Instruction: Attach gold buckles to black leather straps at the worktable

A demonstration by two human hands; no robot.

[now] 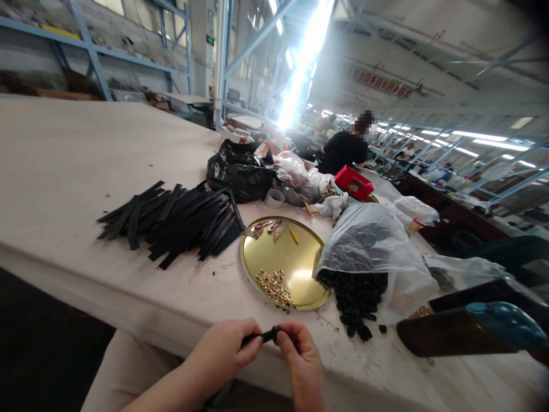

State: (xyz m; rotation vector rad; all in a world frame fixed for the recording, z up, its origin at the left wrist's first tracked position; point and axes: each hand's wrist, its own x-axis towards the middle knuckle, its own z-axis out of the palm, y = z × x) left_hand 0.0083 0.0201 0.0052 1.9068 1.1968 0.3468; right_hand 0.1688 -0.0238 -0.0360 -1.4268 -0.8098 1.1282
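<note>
Your left hand (223, 352) and right hand (300, 349) pinch a black strap (265, 335) between clamped fingertips, below the gold tray (300, 269), keeping it taut.

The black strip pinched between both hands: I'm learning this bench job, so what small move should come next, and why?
Probably the right hand should reach to the gold tray for one of the gold clips. The left hand already grips the black strip, both hands pinch its end at the table edge, and the clips lie just ahead.
</note>
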